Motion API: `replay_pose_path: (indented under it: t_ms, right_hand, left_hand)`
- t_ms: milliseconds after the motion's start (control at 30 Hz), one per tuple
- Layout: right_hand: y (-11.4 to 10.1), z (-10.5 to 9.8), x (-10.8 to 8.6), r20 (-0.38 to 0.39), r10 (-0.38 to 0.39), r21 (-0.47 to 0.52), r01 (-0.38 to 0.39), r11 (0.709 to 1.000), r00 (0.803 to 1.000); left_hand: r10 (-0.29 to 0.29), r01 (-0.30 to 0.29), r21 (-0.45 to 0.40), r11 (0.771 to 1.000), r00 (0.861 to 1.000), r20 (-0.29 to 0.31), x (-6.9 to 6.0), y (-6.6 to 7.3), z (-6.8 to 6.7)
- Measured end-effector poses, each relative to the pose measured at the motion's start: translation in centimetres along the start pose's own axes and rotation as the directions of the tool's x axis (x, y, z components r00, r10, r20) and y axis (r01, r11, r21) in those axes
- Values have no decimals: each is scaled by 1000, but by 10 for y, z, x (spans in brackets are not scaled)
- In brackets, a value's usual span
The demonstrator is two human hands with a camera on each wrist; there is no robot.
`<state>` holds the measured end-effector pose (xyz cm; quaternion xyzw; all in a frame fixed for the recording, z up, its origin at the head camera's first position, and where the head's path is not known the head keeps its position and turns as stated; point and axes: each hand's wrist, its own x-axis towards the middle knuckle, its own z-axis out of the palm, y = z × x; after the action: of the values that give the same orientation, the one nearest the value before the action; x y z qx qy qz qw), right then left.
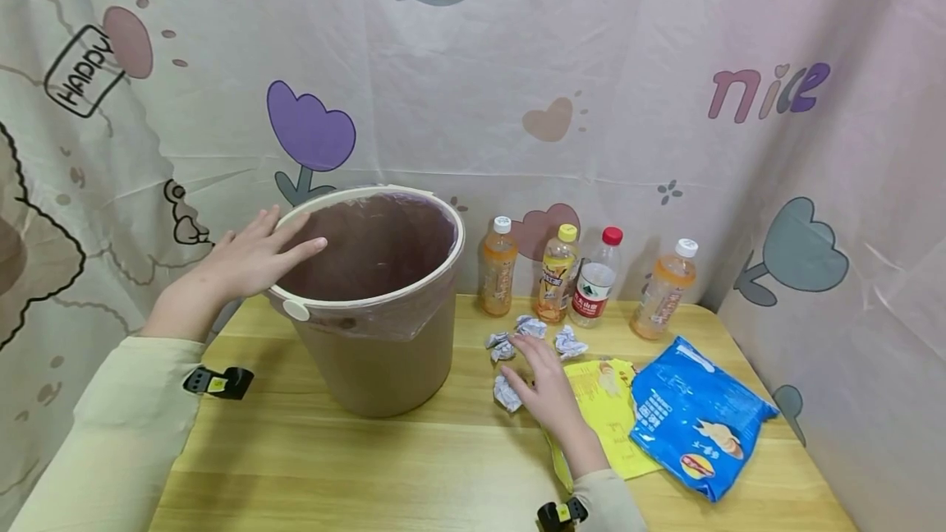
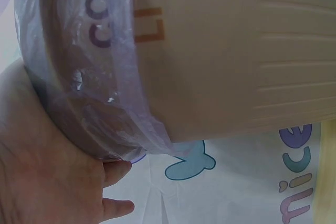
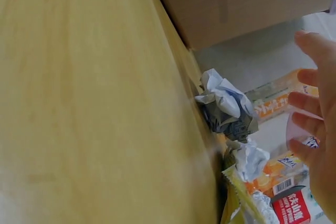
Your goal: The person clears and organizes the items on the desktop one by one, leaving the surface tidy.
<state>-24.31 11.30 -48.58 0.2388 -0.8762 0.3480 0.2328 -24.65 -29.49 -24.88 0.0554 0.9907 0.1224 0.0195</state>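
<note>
A beige bin lined with a clear purplish bag stands on the wooden table. My left hand lies over the left part of its rim, fingers spread; the left wrist view shows the palm against the lined edge. Farther right, my right hand hovers with fingers apart, holding nothing. Nearest to it is a crumpled paper ball, just left of the fingers. Several more balls lie behind, among them one crumpled paper. In the right wrist view, a gap separates the fingers from the closest paper ball.
A yellow snack bag lies partly under the right forearm, overlapped by a blue snack bag. Along the back stand several plastic bottles, including a red-capped bottle and a white-capped bottle. A printed curtain hangs behind the table.
</note>
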Motion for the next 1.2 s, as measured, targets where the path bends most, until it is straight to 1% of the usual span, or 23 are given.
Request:
replay_pose_path:
  t_ms: [133, 200, 300, 467, 633, 800, 933, 1033, 1133, 1200]
  right_hand:
    - [3, 3, -3, 77, 66, -26, -65, 998, 995]
    - [5, 4, -3, 128, 106, -37, -102, 994, 986]
    - [6, 3, -4, 190, 146, -60, -137, 989, 971]
    - [9, 4, -6, 262, 187, -124, -159, 979, 947]
    - [10, 4, -7, 320, 220, -157, -177, 972, 921]
    - [12, 4, -8, 344, 212, -195, -152, 969, 915]
    - [12, 3, -8, 346, 187, -209, -119, 971, 919]
    - [12, 3, -8, 347, 192, -204, -126, 971, 918]
    - [11, 2, -8, 355, 210, -209, -142, 968, 911]
    - [10, 2, -8, 353, 208, -214, -137, 967, 912]
  left_hand:
    - [-1, 1, -6, 1000, 1000, 3, 0, 0, 1]
    - [-2, 2, -6, 1000, 1000, 4, 1, -1, 1]
    - [-2, 2, -3, 1000, 1000, 2, 1, -1, 1]
    - [0, 0, -2, 1000, 1000, 0, 2, -2, 1]
    - [3, -3, -1, 1000, 1000, -2, 2, -2, 2]
    - [4, -4, -4, 1000, 1000, 0, 2, -2, 2]
    - [2, -2, -5, 1000, 1000, 3, 2, -1, 1]
    - [3, -2, -6, 1000, 1000, 5, 2, -1, 1]
    - [3, -3, -8, 1000, 1000, 7, 1, -1, 1]
    - [2, -2, -11, 1000, 1000, 7, 1, -1, 1]
